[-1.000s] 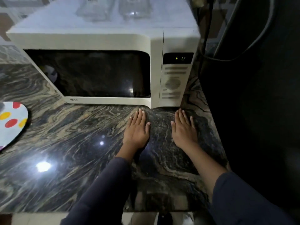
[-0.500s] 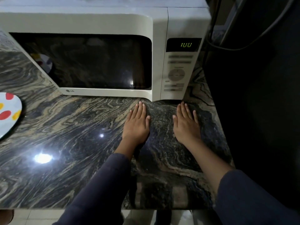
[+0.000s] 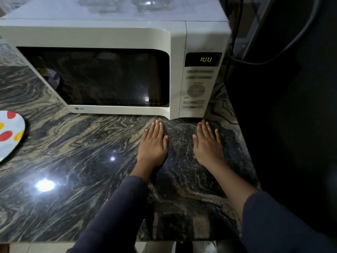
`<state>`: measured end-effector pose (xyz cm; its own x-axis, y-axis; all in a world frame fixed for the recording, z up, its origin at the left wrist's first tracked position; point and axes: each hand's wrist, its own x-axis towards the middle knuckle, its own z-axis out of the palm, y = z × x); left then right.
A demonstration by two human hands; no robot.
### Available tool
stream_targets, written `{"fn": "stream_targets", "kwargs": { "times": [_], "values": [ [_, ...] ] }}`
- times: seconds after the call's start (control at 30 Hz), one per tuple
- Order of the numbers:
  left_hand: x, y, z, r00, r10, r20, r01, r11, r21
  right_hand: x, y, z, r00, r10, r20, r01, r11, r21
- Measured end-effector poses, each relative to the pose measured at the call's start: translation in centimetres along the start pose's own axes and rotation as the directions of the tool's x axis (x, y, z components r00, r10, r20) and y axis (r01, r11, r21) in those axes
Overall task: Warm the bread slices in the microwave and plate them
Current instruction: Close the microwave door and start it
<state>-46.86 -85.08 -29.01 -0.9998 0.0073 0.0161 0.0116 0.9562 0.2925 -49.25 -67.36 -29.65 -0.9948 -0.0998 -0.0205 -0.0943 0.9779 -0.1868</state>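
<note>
A white microwave (image 3: 113, 36) stands at the back of the dark marbled countertop (image 3: 76, 161), its door shut and its window dark. The green display (image 3: 206, 59) on its control panel reads about 1:00. No bread shows through the window. A white plate (image 3: 11, 134) with red and yellow spots lies at the left edge, nothing visible on the part in view. My left hand (image 3: 153, 145) and my right hand (image 3: 207, 145) rest flat on the counter just in front of the microwave, fingers straight, holding nothing.
Glass containers (image 3: 147, 3) sit on top of the microwave. A dark appliance or wall (image 3: 284, 106) with cables fills the right side, close to the microwave. The counter's front edge runs along the bottom of the view.
Both hands stay flat in the same place on the counter. Only the view has tilted, first down and then back up, so the microwave's top shows again.
</note>
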Motion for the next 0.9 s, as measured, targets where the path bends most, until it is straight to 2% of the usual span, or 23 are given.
{"fn": "stream_targets", "kwargs": {
  "times": [0.9],
  "values": [
    [0.17,-0.19,0.20,1.000,0.006,0.008,-0.006,1.000,0.007,0.09,0.16,0.07,0.998,-0.008,-0.057,0.010,0.999,0.040]
  ]
}}
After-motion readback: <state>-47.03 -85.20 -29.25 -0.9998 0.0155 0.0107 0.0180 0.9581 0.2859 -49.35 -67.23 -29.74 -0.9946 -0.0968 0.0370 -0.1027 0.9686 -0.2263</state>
